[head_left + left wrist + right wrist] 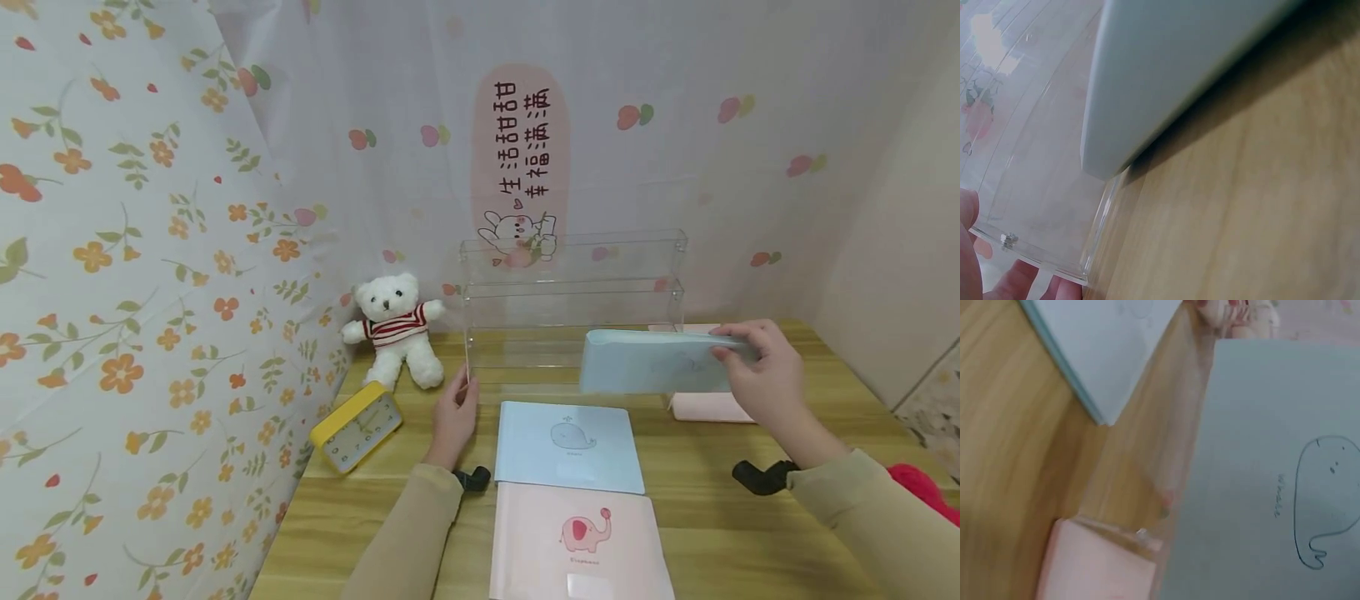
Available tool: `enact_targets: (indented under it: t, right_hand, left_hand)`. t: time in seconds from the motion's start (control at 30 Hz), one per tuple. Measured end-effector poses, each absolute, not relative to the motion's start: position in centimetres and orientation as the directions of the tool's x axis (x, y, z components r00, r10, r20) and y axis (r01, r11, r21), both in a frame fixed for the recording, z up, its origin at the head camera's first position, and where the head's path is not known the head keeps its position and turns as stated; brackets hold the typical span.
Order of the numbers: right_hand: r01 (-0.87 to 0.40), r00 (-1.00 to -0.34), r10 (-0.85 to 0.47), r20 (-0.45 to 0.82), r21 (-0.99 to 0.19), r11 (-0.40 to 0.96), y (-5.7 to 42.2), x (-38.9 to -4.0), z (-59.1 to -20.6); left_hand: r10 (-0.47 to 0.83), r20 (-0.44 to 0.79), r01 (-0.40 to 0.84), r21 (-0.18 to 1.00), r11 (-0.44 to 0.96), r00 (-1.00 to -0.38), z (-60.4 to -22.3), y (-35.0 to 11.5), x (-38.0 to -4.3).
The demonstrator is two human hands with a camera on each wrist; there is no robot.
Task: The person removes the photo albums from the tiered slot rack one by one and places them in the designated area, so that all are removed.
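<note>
A clear acrylic shelf with several tiers stands against the back curtain. My left hand grips its lower left side; in the left wrist view the fingers wrap the panel's edge. My right hand pinches the right end of a pale blue book, held up in front of the shelf's lower right. A whale drawing shows on that book's cover in the right wrist view. On the table below lie another blue whale book and a pink elephant book.
A white teddy bear in a striped sweater sits left of the shelf. Before it stands a yellow clock. A pink book lies under the raised blue one. A red fuzzy thing is at the right edge.
</note>
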State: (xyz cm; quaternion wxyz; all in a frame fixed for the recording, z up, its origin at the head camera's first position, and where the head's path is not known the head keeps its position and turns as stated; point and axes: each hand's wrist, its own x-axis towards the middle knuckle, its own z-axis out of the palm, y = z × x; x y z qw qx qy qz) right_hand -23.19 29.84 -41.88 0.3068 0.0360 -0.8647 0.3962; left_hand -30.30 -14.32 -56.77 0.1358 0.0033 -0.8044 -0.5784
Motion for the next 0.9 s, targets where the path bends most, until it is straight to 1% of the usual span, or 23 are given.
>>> enact_targets:
  t: [0.17,0.27,0.4,0.53,0.63,0.77,0.9]
  right_hand:
    - [-0.295,-0.854,0.110,0.508,-0.649,0.701,32.5,-21.7,-43.4]
    - [-0.269,-0.885,0.080,0.459,-0.643,0.717,34.1,-21.1,-44.2]
    - [-0.253,-0.904,0.050,0.425,-0.624,0.739,36.1,-20.6,-45.1]
    - [-0.265,-0.910,0.014,0.414,-0.608,0.748,38.1,-20.1,-45.5]
    - [-0.252,-0.923,-0.003,0.384,-0.602,0.758,39.3,-20.0,-45.7]
    - [-0.207,-0.952,-0.017,0.307,-0.599,0.774,40.5,-20.4,-45.9]
    - [-0.204,-0.966,-0.063,0.250,-0.593,0.779,41.6,-20.9,-46.2]
  left_hand:
    - [-0.165,0.187,0.127,0.940,0.318,-0.968,-56.7,-14.2,-30.4]
    - [-0.159,0.180,0.125,0.944,0.306,-0.971,-56.7,-14.2,-30.2]
    - [-0.158,0.190,0.134,0.941,0.311,-0.969,-56.6,-14.3,-30.0]
    - [-0.148,0.194,0.141,0.940,0.312,-0.970,-56.6,-14.1,-30.0]
    - [-0.141,0.200,0.149,0.939,0.309,-0.970,-56.6,-14.1,-29.9]
    - [-0.141,0.208,0.156,0.938,0.310,-0.968,-56.6,-14.2,-30.0]
    - [-0.139,0.206,0.157,0.941,0.300,-0.969,-56.7,-14.4,-30.1]
